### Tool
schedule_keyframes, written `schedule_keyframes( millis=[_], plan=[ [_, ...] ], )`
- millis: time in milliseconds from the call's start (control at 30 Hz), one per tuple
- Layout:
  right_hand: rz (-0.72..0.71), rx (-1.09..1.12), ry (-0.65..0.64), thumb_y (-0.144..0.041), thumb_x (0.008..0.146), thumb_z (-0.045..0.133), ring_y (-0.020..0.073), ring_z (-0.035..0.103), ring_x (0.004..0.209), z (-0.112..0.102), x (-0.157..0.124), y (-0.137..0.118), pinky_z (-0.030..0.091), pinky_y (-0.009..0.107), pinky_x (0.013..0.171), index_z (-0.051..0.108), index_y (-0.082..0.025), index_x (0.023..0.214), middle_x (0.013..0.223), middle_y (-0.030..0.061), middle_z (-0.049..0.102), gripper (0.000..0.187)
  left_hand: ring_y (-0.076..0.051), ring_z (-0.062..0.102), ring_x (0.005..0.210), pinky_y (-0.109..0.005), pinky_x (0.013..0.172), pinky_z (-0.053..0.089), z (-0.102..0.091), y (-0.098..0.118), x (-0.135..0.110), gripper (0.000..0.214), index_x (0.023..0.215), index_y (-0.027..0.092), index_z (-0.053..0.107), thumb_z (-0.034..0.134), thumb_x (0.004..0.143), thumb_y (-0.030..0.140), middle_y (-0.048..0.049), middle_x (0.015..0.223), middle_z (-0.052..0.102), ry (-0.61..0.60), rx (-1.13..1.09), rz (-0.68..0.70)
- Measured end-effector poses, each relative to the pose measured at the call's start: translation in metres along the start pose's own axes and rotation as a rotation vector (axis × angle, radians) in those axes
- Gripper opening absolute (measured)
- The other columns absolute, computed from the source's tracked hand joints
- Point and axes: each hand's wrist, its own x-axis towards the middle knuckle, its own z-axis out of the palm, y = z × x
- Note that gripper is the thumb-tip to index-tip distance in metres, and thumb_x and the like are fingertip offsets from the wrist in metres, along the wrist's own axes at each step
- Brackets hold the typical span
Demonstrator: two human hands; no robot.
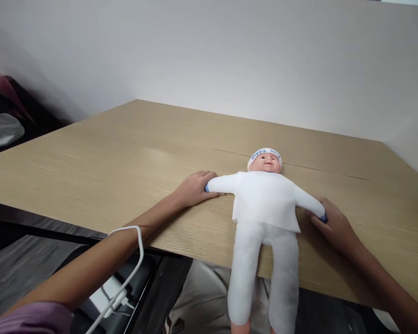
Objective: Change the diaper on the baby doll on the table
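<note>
A baby doll in a white top, white trousers and a white cap with blue lettering lies face up at the table's near edge. Its legs reach out past that edge toward me. My left hand is closed around the end of the doll's sleeved arm on the left, where a blue cuff shows. On the other side, my right hand grips the end of the opposite sleeve, also blue-cuffed. Both of the doll's arms are spread outward. The doll's own hands are hidden in my grasp.
The wooden table has a thin seam across it and meets a pale wall. A white cable loops over my left forearm toward a white device below the table. A dark chair stands at the left.
</note>
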Motion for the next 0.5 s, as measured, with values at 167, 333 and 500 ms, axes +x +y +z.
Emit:
schedule_keyframes(
  millis=[167,333,500],
  plan=[
    [-0.042,-0.057,0.093,-0.050,0.091,0.057,0.0324,0.069,0.092,0.015,0.049,0.016,0.051,0.043,0.082,0.064,-0.023,0.112,0.104,0.0111,0.075,0.035,-0.033,0.070,0.097,-0.039,0.081,0.051,0.008,-0.029,0.044,0.064,0.113,0.021,0.068,0.060,0.092,0.081,-0.0102,0.104,0.075,0.084,-0.030,-0.011],
    [-0.119,-0.065,0.151,-0.045,0.089,0.058,0.0328,0.069,0.093,0.026,0.100,0.035,0.052,0.043,0.083,0.066,-0.022,0.111,0.105,0.0124,0.076,0.033,-0.034,0.071,0.108,-0.043,0.091,0.052,0.014,-0.053,0.086,0.068,0.126,0.023,0.068,0.064,0.090,0.080,-0.0112,0.118,0.075,0.165,-0.048,0.005],
    [-0.191,-0.139,0.217,-0.047,0.090,0.059,0.0354,0.068,0.094,0.032,0.147,0.054,0.051,0.048,0.086,0.068,-0.020,0.108,0.105,0.0157,0.076,0.034,-0.035,0.066,0.116,-0.049,0.105,0.048,0.019,-0.070,0.123,0.072,0.133,0.021,0.069,0.063,0.092,0.081,-0.0137,0.123,0.072,0.286,0.031,0.000]
  ],
)
